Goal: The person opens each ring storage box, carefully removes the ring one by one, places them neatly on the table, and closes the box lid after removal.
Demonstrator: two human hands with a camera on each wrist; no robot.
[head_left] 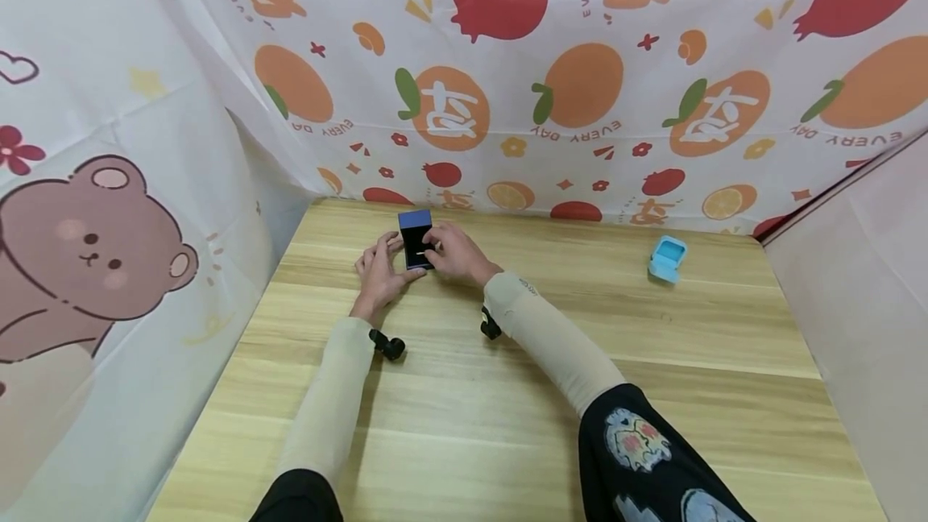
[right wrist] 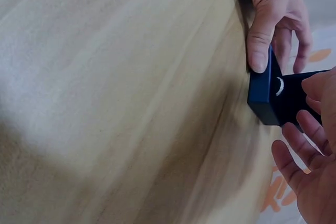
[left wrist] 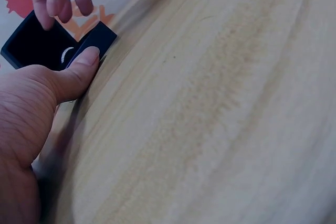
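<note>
A dark blue ring box (head_left: 416, 221) stands with its lid up near the table's far edge. In its black insert sits a ring (right wrist: 280, 86) with a row of small pale stones, part of the band showing. My left hand (head_left: 380, 280) holds the box at its base, thumb (left wrist: 86, 56) on the front and fingers round the left side. Over the box's right side is my right hand (head_left: 458, 254), fingertips close to the ring and lid. Its fingers (right wrist: 310, 129) are loosely bent and spread, with nothing visible between them.
A small light-blue box (head_left: 667, 258), also with its lid up, stands toward the right of the wooden table (head_left: 551, 425). Behind the table's far edge hangs a fruit-print curtain (head_left: 507, 103). Another curtain with a bear print (head_left: 94, 240) is at the left.
</note>
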